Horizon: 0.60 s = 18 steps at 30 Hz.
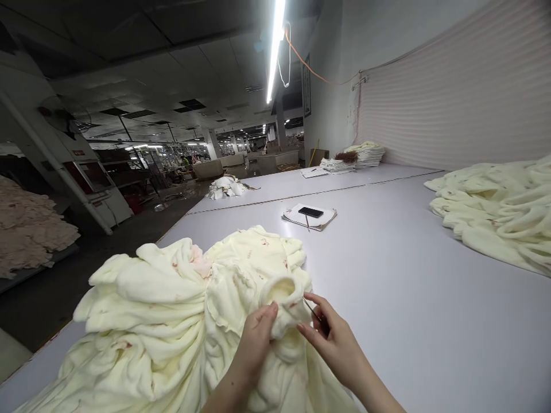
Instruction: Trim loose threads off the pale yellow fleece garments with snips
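Observation:
A pale yellow fleece garment (253, 252) with small reddish prints lies bunched on the table in front of me. My left hand (257, 332) pinches its tube-shaped cuff (282, 295), thumb on top, with the round opening facing up. Close against the cuff's right side, my right hand (331, 335) is closed around dark thread snips (317, 316). Only a thin dark blade and part of the handle show; the palm hides the rest. Whether the blade touches the cloth I cannot tell. Gathered folds of similar fleece (159, 292) spread to the left.
A black phone (310, 212) and a pen lie on a paper stack (327, 221) beyond the garment. More yellow fleece (495, 212) is heaped at the right. White scraps (226, 187) sit at the far left edge, folded piles (365, 154) by the wall.

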Motion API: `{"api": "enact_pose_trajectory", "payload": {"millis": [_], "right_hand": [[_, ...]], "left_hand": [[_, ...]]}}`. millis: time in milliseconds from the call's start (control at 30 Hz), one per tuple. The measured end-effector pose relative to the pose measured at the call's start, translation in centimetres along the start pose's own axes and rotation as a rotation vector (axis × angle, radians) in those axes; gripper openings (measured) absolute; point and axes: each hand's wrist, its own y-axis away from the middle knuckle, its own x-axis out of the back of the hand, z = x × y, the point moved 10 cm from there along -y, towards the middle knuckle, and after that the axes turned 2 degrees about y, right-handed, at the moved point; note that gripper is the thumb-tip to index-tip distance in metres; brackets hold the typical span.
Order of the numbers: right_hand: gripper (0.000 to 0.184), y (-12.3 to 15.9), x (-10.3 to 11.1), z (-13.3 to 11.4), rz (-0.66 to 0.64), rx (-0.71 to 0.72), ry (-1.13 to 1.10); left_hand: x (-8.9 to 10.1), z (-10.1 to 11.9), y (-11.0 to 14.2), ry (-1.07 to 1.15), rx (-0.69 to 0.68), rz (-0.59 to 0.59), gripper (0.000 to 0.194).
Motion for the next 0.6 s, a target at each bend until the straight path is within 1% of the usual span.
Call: {"api": "enact_pose_trajectory", "payload": {"millis": [100, 200, 233, 267, 300, 333, 433, 467, 500, 533, 567, 600], "right_hand": [[0.027, -0.8, -0.8, -1.0, 0.009, 0.052, 0.002], [0.025, -1.8, -1.3, -1.0, -0.012, 0.035, -0.04], [0.025, -1.9, -1.3, -0.8, -0.021, 0.02, -0.056], [0.026, -2.0, -1.1, -0.4, -0.024, -0.002, -0.07], [0.027, -2.1, -0.8, 0.2, -0.017, -0.03, -0.079], [0.029, -2.1, -0.4, 0.8, -0.008, -0.06, -0.086], [0.033, -2.7, 0.5, 2.9, 0.012, -0.146, -0.081], [0.034, -3.2, 0.6, 3.4, 0.015, -0.162, -0.079], [0.034, -4.0, 0.4, 3.9, 0.018, -0.169, -0.086], [0.034, -4.8, 0.1, 4.2, 0.026, -0.167, -0.1], [0.035, -5.8, -0.4, 4.4, 0.04, -0.159, -0.12], [0.035, -6.7, -1.1, 4.4, 0.059, -0.137, -0.144]], "left_hand": [[-0.1, 0.0, 0.1, 0.11, 0.028, -0.001, 0.033], [-0.3, -0.2, 0.2, 0.187, 0.057, 0.005, 0.033], [0.1, -0.3, 0.4, 0.211, 0.067, 0.028, 0.034], [1.0, -0.3, 0.8, 0.23, 0.078, 0.073, 0.034], [2.6, -0.2, 1.5, 0.242, 0.09, 0.144, 0.035], [4.7, 0.0, 2.5, 0.246, 0.107, 0.231, 0.035], [13.5, 1.5, 7.4, 0.183, 0.156, 0.56, 0.038], [17.1, 2.5, 9.6, 0.128, 0.148, 0.711, 0.039], [19.8, 3.7, 11.3, 0.036, 0.154, 0.784, 0.039], [21.9, 4.9, 12.4, -0.117, 0.177, 0.809, 0.036], [23.5, 6.6, 13.2, -0.365, 0.188, 0.837, 0.032], [24.2, 8.4, 13.5, -0.635, 0.191, 0.853, 0.03]]}}
